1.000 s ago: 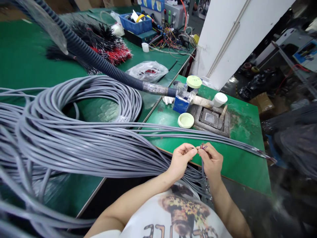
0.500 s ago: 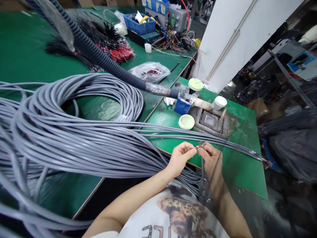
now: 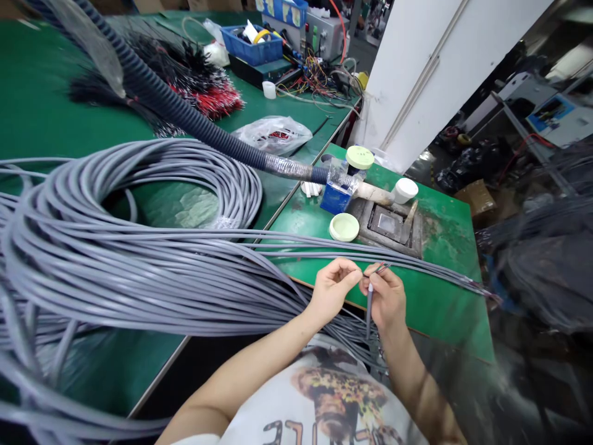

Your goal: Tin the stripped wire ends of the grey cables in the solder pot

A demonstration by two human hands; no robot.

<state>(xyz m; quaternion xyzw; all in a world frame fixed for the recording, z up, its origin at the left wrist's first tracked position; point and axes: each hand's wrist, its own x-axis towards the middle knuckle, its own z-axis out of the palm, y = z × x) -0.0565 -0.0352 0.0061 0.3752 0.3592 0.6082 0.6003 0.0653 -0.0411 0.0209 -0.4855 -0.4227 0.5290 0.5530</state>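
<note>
A grey cable [image 3: 369, 312] hangs from my right hand [image 3: 389, 300], which grips it near its stripped end. Thin coloured wires [image 3: 381, 267], red and dark among them, fan out above the fingers. My left hand [image 3: 332, 287] pinches thumb against fingertips beside them, apparently on one dark wire; the fingertips partly hide it. More grey cables run below both hands, towards the shirt. Just beyond the hands, a few grey cables [image 3: 324, 247] lie across the small green table, their stripped ends at its right side.
A big coil of grey cable [image 3: 139, 272] covers the left bench. A solder pot [image 3: 389, 222] stands in the small green table [image 3: 445, 272], under a ribbed extraction hose [image 3: 208, 133]. A pale green lid [image 3: 344, 227] and white cup [image 3: 404, 190] are close by.
My hands have drawn slightly apart, and the right hand has turned, so the cable below it shows more clearly. The wires now lean to the right. The whole view has shifted a little.
</note>
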